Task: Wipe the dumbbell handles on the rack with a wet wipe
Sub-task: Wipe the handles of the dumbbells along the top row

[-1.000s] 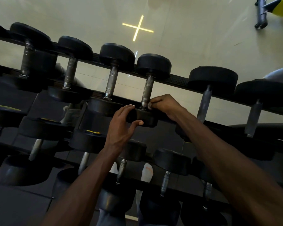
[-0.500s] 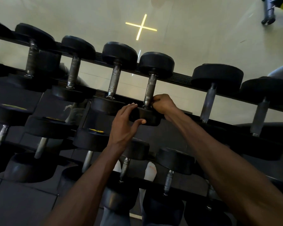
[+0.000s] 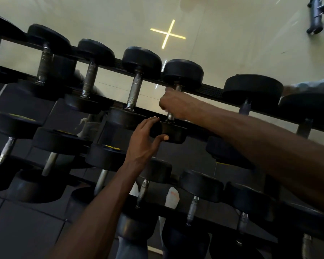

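A black rack (image 3: 211, 91) carries rows of black dumbbells with steel handles. My right hand (image 3: 174, 103) is curled round the handle (image 3: 170, 115) of the dumbbell in the middle of the top row, covering most of it; the wet wipe is hidden inside the fist. My left hand (image 3: 144, 141) holds that dumbbell's near head (image 3: 173, 132), fingers over its top and thumb against its front. The far head (image 3: 183, 72) sits on the back rail.
More dumbbells stand to the left (image 3: 136, 86) and right (image 3: 252, 89) on the top row, with lower rows (image 3: 199, 183) beneath my arms. A glossy pale floor with a yellow cross reflection (image 3: 167, 34) lies beyond. Dark equipment (image 3: 315, 15) stands at top right.
My right hand has slid up the handle from its near end toward the far head. My left hand has stayed on the near head. The camera has moved closer.
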The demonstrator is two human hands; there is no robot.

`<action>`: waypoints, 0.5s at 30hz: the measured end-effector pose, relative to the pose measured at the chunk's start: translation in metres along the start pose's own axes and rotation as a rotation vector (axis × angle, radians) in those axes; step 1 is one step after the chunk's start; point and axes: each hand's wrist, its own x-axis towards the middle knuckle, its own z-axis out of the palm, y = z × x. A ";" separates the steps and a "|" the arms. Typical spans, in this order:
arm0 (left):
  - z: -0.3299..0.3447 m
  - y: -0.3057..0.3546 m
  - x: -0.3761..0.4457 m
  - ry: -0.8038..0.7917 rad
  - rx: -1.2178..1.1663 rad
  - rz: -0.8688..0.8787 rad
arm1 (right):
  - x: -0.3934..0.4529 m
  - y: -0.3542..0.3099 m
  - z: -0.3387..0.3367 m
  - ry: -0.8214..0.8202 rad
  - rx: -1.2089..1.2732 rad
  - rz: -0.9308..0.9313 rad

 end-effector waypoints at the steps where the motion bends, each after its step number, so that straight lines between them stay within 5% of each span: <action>1: 0.001 0.000 0.000 0.001 0.001 -0.001 | 0.000 -0.003 -0.005 -0.067 0.023 -0.048; 4: 0.000 -0.001 0.001 -0.004 0.003 0.007 | -0.001 -0.007 -0.008 -0.164 0.098 -0.136; 10: -0.002 -0.001 0.000 -0.004 -0.004 0.018 | -0.018 0.004 0.002 -0.072 0.415 -0.049; 15: -0.007 0.002 0.004 -0.032 0.063 0.022 | -0.066 0.026 0.015 0.211 0.895 0.318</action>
